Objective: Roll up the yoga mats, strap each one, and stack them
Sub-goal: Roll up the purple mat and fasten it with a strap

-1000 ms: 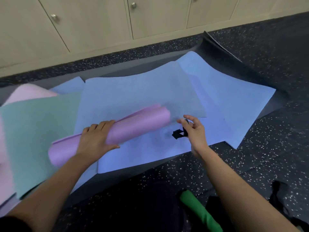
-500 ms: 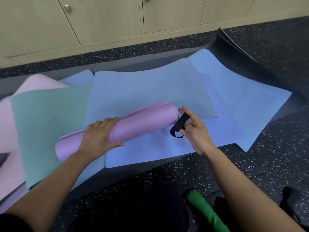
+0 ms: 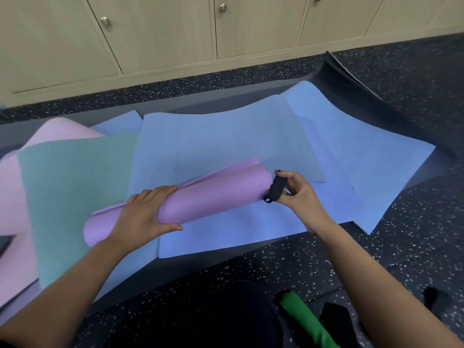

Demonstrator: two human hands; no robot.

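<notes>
"Mat location, pls?"

"Mid-frame: rolled purple foam yoga mat [image 3: 213, 194], lying diagonally on top of flat light-blue foam mats [image 3: 213, 136]. Near end toward lower left, far end up-right. Loose flap poking out along far side."

"L side?"

"Clamped over roll approx mid-length: left hand [image 3: 143, 214], fingers curled over top, thumb stretched along near side. Firm grip on roll."

"R side?"

"Just beside roll's far-right end: right hand [image 3: 298, 194], pinching short black fabric strap [image 3: 276, 188] btw thumb & fingers. Hangs roughly upright, small loop at lower end. Touching roll's end or just off it, can't tell which. Not wrapped round roll yet."

"Other stuff?"

"Just left of blue ones: flat teal foam mat [image 3: 75, 192], w/ pale pink foam mat [image 3: 15, 192] under it at far left. Beneath whole pile: dark grey mat [image 3: 351, 84], far-right corner curled up. All on black speckled rubber floor [image 3: 414, 234]. Along back: beige cabinet doors [image 3: 163, 33] w/ round metal knobs. At bottom edge: rolled green mat [image 3: 303, 320], w/ black items beside it, too dark to ID."
</notes>
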